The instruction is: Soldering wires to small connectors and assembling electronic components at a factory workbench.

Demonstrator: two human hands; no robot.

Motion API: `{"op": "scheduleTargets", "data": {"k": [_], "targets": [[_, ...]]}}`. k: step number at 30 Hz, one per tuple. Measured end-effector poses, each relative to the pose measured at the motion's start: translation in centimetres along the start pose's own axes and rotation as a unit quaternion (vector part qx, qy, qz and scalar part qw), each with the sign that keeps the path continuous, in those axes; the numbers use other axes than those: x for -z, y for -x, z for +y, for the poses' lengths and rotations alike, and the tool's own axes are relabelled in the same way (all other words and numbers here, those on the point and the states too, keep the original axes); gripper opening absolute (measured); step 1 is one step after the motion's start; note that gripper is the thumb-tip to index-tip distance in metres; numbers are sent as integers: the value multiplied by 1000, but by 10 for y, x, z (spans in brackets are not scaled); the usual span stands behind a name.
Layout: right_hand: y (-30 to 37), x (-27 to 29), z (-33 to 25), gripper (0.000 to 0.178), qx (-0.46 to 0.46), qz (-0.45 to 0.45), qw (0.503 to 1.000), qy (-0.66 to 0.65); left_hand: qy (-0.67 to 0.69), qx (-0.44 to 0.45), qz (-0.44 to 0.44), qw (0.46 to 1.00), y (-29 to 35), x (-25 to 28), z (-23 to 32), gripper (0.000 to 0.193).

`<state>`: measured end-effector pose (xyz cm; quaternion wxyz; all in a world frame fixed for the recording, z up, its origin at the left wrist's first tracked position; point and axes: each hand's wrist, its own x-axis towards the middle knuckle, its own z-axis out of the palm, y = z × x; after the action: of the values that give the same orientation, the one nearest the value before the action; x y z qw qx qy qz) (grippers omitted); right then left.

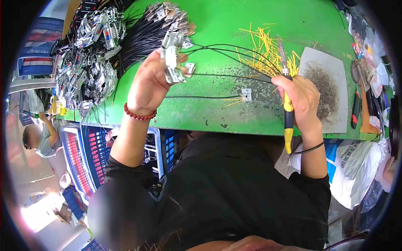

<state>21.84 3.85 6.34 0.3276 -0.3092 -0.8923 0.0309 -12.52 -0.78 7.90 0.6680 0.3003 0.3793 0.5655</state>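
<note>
My left hand [147,85], a red bead bracelet at its wrist, is raised over the green table with its fingers round a few silver metal brackets [172,56]. Black wires [222,44] stretch from these brackets to my right hand [305,98]. That hand grips a yellow and black soldering iron [288,115], its metal tip pointing to the far side. The wires run up to the right fingertips; whether those pinch them, I cannot make out. Between the hands, a small pale connector [246,95] lies on the table beside a black wire and thin yellow strands.
Thin yellow strands [266,48] lie heaped beyond the iron. A grey board [340,75] with dark grains is at the right, a red-black cutter [356,109] beside it. Bundled metal parts [86,77] and black wires [138,42] fill the far left. Blue crates [77,144] stand below.
</note>
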Motion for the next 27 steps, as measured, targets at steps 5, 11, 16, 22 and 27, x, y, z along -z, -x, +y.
{"op": "scheduleTargets", "data": {"k": [5, 11, 16, 22, 27], "targets": [[19, -17, 6, 27, -89, 14, 994, -64, -422, -85, 88, 898, -17, 47, -3, 29], [51, -48, 6, 23, -172, 82, 968, -160, -762, -194, -109, 608, -44, 99, -3, 19], [66, -63, 10, 22, -192, 128, 959, -163, -745, -231, -99, 618, -39, 98, -5, 14], [67, -62, 11, 18, -163, 118, 972, -125, -456, -252, 53, 852, -30, 83, 14, 5], [62, -59, 8, 20, -130, 103, 980, -106, -371, -281, -23, 885, -28, 55, 35, 10]]}}
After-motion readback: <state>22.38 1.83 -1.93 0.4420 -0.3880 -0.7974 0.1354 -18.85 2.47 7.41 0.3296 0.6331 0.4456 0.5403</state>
